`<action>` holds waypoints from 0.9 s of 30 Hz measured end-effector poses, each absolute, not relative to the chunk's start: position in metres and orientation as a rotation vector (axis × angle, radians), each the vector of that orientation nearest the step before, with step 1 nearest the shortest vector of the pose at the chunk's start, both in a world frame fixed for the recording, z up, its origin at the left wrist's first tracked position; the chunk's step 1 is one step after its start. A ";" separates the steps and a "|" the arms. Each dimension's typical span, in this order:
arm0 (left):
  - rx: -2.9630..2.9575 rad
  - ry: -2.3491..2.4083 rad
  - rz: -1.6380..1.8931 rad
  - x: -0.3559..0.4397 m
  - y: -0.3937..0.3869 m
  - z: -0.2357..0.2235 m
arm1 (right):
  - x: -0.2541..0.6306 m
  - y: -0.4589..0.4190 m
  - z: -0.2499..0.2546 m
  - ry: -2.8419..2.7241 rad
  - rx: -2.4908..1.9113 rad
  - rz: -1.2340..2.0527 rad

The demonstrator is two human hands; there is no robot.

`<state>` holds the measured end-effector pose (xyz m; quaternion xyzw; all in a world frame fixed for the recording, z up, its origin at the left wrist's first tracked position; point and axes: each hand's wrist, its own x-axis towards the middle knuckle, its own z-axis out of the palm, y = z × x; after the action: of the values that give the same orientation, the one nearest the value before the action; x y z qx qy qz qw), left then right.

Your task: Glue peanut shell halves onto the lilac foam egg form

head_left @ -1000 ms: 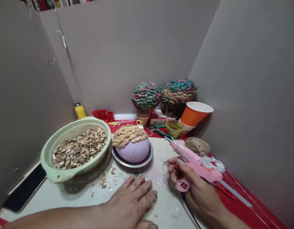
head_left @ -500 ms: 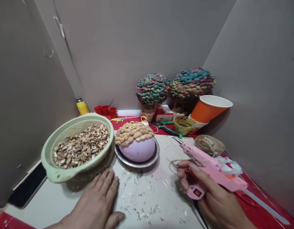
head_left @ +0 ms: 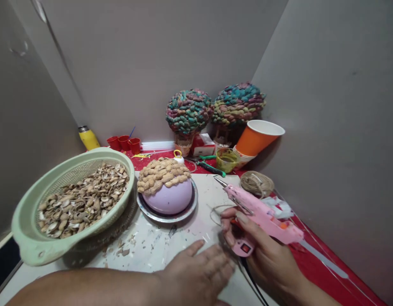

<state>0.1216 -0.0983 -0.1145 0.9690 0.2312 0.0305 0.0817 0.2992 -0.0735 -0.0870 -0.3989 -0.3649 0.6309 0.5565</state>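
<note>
One pink plastic glue gun (head_left: 265, 216), right hand (head_left: 266, 253) grasping, slants right of the lilac peanut-topped dome (head_left: 170, 198); left hand (head_left: 198, 272) outspread.

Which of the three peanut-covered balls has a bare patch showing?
The lilac ball in the metal dish: tan peanuts cover only its top. The left rear ball and right rear ball are multicoloured, with no lilac showing.

Left hand (head_left: 195, 274) palm-down and outstretched, right hand (head_left: 270, 255) tightly curled.
</note>
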 end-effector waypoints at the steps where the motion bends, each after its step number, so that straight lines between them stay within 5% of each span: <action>1: 2.818 0.768 0.090 0.116 -0.096 -0.110 | 0.298 -0.073 -0.086 -0.863 -0.941 1.483; 9: 2.661 1.343 -0.114 0.045 -0.101 -0.091 | 0.295 -0.071 -0.084 -0.945 -0.943 1.434; 15: 2.791 1.501 0.091 0.000 -0.126 -0.107 | 0.294 -0.070 -0.085 -0.939 -0.934 1.446; 27: 2.606 0.893 0.088 0.119 -0.083 -0.102 | 0.299 -0.071 -0.084 -0.975 -0.975 1.433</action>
<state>0.1195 -0.0830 -0.1022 0.9280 0.3179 0.0315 0.1918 0.2989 -0.0711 -0.0844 -0.4111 -0.4112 0.6040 0.5450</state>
